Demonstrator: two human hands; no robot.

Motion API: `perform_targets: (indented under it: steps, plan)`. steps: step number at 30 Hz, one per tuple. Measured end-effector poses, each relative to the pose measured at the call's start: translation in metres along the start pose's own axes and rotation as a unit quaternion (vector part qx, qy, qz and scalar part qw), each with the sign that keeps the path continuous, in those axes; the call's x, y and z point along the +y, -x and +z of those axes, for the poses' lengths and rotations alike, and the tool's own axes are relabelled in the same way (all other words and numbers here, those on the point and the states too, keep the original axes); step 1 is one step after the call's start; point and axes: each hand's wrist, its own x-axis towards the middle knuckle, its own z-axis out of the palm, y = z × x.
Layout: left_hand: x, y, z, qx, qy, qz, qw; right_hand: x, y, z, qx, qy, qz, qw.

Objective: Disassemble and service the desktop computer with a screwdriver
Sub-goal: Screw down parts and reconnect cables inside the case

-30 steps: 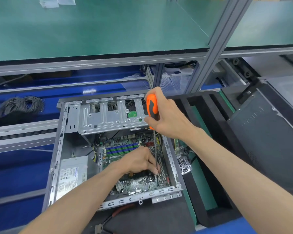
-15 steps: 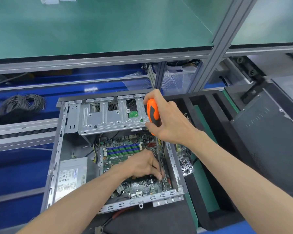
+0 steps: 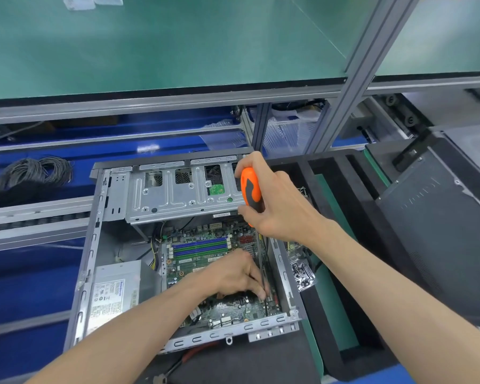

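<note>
An open grey desktop case lies in front of me with its green motherboard, silver drive cage and power supply exposed. My right hand grips the orange-and-black handle of a screwdriver, held upright; its long dark shaft runs down to the motherboard's right edge. My left hand rests inside the case with its fingertips pinched around the lower shaft near the tip. The tip itself is hidden by those fingers.
A removed dark side panel leans at the right. Black foam trays on a green mat sit beside the case, with a small foil bag. A coil of grey cable lies at far left. A green shelf overhangs behind.
The hands and screwdriver hold almost the same pose on the motherboard's right edge; only the view has shifted slightly.
</note>
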Motion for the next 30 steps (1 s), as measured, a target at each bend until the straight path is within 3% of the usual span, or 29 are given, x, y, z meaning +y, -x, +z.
perform_targets:
  steps: [17,20,24,30]
  plan:
    - [0.002,0.003,0.006,-0.013,-0.038,0.052,0.998,-0.012,0.004,-0.018,-0.015,0.025,-0.061,0.998]
    - [0.005,0.002,0.014,-0.034,-0.117,0.031,0.992,-0.018,0.008,-0.025,-0.043,0.027,-0.071,0.996]
    - [0.006,-0.005,0.027,-0.064,-0.314,0.023,0.947,-0.024,0.016,-0.032,-0.047,0.044,-0.067,0.996]
    - [-0.004,-0.018,0.043,-0.037,-0.383,0.071,0.920,-0.033,0.033,-0.042,-0.043,0.070,-0.071,0.994]
